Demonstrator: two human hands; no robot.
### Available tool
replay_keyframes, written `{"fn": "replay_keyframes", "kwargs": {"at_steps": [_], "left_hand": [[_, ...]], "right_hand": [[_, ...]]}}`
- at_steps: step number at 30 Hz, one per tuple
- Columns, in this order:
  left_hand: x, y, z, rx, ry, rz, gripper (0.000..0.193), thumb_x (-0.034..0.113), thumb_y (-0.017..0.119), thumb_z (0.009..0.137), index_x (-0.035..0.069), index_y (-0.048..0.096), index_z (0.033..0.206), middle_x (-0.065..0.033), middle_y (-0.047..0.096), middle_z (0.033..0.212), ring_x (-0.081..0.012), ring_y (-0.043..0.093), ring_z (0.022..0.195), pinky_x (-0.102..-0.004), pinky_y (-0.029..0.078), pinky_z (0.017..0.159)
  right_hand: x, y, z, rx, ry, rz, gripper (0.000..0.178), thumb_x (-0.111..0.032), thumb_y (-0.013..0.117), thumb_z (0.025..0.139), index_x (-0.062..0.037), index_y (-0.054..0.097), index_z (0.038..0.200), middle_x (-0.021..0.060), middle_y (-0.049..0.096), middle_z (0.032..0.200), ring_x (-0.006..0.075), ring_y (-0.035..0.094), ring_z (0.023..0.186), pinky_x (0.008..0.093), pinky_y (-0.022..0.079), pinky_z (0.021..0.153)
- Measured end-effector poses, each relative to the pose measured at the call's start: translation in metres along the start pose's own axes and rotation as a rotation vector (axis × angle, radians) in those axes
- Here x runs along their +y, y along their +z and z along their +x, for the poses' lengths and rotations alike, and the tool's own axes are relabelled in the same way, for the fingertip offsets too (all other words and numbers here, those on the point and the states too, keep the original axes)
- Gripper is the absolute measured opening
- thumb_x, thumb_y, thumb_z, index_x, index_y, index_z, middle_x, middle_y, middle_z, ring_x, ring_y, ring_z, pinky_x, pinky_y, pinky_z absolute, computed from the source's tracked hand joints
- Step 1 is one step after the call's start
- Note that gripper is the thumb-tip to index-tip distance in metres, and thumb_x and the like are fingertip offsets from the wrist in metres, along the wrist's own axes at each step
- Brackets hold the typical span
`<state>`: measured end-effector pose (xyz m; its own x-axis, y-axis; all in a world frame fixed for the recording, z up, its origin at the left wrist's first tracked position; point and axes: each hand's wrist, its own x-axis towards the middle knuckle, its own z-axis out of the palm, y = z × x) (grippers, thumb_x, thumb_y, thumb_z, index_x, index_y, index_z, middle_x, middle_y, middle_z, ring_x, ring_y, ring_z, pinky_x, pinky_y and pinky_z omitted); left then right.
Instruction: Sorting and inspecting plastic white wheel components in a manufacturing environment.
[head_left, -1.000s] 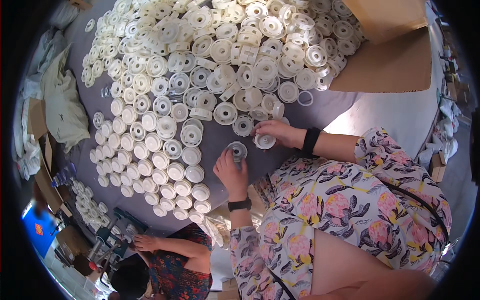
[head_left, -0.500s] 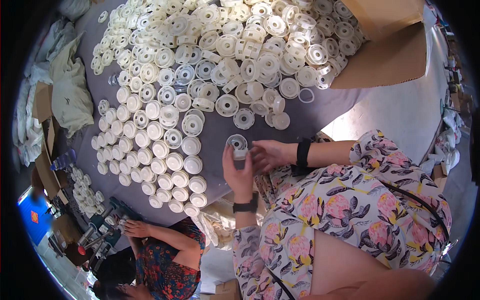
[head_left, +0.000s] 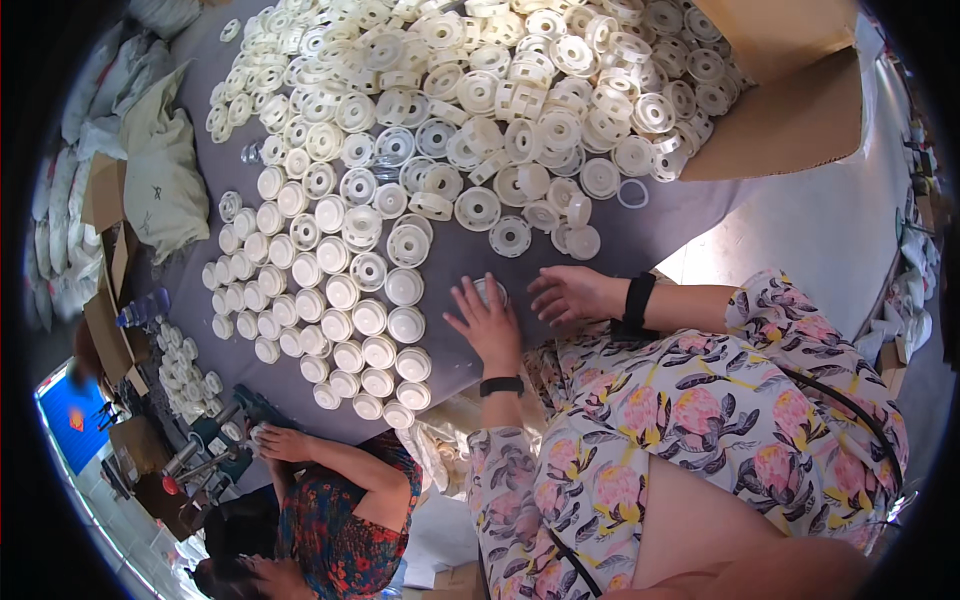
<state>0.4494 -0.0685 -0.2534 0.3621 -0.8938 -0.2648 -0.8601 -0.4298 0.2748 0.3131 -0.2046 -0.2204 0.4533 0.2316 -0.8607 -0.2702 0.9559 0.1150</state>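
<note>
My left hand point(head_left: 488, 327) lies spread over a round white plastic part point(head_left: 491, 292) on the grey table, fingers apart and pointing away from me. Most of that part is hidden under the hand; only some of its rim shows. Just to the right, my right hand point(head_left: 578, 296) hovers with half-bent, parted fingers and nothing visible in them. Rows of stacked white round caps point(head_left: 370, 317) stand left of my left hand. Beyond both hands, a white ring-shaped part with a centre hole point(head_left: 510, 237) lies at the near edge of a big heap.
The heap of white plastic parts point(head_left: 480, 92) fills the far table point(head_left: 450, 270). An open cardboard box point(head_left: 780, 130) lies at the far right. At lower left, a co-worker's hand point(head_left: 287, 443) is at a bench machine point(head_left: 195, 458). Sacks point(head_left: 165, 170) stand on the left.
My hands have parted from the white piece held between them. The left hand has flattened onto the part on the table; the right has drawn slightly away. The view has shifted a little.
</note>
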Motion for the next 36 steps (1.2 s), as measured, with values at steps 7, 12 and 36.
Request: {"fn": "replay_keyframes", "kwargs": {"at_steps": [7,12,36], "left_hand": [[-0.061,-0.033,0.022,0.05,-0.14,0.096,0.06,0.031,0.054,0.085,0.015,0.031,0.138,-0.0175,0.021,0.144,-0.0388,0.015,0.134,-0.0648,0.009,0.1],[-0.063,-0.051,-0.001,0.184,-0.311,-0.152,0.066,0.034,0.06,0.08,0.01,0.033,0.135,-0.0242,0.023,0.14,-0.0408,0.017,0.132,-0.0629,0.007,0.102],[-0.062,-0.12,0.065,0.589,-0.286,-0.498,0.019,0.006,0.064,0.069,0.007,0.056,0.086,-0.0158,0.053,0.11,-0.0321,0.048,0.104,-0.045,0.032,0.09]], "right_hand": [[-0.002,0.019,0.005,0.047,-0.004,-0.103,0.039,-0.037,0.041,0.092,-0.0056,0.05,0.112,0.0117,0.06,0.094,0.0242,0.061,0.083,0.0366,0.05,0.071],[-0.003,0.04,0.007,0.056,-0.051,-0.313,0.036,-0.033,0.044,0.091,-0.0047,0.051,0.111,0.0107,0.06,0.091,0.0227,0.062,0.079,0.0355,0.05,0.069],[-0.137,0.196,0.085,0.14,-1.044,-1.411,0.047,-0.024,0.056,0.079,-0.0097,0.047,0.123,0.0185,0.051,0.117,0.0313,0.053,0.101,0.0394,0.043,0.088]]}}
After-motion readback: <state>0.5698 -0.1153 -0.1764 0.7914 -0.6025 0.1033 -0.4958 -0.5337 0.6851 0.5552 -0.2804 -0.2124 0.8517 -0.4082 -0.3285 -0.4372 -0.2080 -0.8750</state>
